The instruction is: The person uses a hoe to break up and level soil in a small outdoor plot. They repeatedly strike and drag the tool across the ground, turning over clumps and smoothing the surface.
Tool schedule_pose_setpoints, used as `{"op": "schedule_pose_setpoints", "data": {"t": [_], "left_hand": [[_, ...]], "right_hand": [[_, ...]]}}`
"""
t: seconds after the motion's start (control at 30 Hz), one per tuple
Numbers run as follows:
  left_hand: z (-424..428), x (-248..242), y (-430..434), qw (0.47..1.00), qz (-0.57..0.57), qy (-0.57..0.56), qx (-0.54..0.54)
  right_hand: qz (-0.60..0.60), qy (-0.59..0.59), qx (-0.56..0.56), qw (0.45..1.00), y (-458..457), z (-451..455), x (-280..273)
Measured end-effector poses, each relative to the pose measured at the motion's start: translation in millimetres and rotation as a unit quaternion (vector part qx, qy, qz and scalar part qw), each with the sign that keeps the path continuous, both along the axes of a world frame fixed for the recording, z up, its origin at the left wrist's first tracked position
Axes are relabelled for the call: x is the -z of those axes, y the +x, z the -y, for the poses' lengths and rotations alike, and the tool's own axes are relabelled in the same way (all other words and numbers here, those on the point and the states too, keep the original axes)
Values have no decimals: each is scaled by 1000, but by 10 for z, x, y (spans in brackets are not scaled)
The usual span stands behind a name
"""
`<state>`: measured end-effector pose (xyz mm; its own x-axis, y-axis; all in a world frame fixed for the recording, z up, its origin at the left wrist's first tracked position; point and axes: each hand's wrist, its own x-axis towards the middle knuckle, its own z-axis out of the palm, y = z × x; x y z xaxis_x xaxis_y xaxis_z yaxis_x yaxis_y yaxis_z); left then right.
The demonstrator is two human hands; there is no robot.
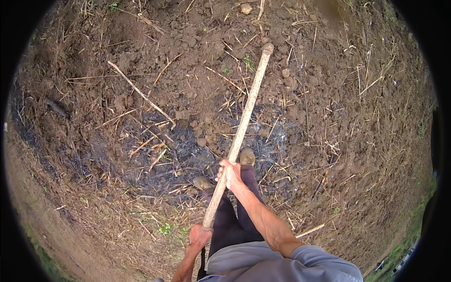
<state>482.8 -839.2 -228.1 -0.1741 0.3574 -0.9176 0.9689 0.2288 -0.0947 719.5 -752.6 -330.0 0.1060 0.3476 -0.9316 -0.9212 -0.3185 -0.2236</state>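
A long, pale wooden tool handle (246,112) runs slantwise from my lower body up to the soil ahead. My right hand (231,173) wraps around its lower middle, just below my right shoe. Near the handle's bottom end, my left hand (201,235) is closed on the wood. At the far end a rounded, soil-coloured tip (267,47) meets the broken earth; whether a metal head is fixed there cannot be seen, as it blends with or lies in the soil.
Clumpy brown soil (197,70) with straw surrounds my shoes (247,157). Dark ash (190,144) lies in front of them. A loose stick (141,93) rests to the left, a stone (246,8) far ahead, and another stick (310,230) lies at the lower right.
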Motion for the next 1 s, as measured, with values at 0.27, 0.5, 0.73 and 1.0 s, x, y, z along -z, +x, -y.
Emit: {"op": "schedule_pose_setpoints", "data": {"t": [0.27, 0.5, 0.73, 1.0], "left_hand": [[-125, -1539, 840, 995, 93, 1, 38], [-904, -3126, 1740, 970, 230, -44, 63], [-954, -2863, 1588, 978, 197, -47, 54], [87, -1468, 1121, 992, 123, 3, 12]], "right_hand": [[-39, -25, -19, 999, 812, -123, -938], [-89, 44, -65, 993, 1619, -556, -1823], [-132, 5, -76, 988, 1552, -606, -1643], [40, -91, -177, 979, 1686, -510, -373]]}}
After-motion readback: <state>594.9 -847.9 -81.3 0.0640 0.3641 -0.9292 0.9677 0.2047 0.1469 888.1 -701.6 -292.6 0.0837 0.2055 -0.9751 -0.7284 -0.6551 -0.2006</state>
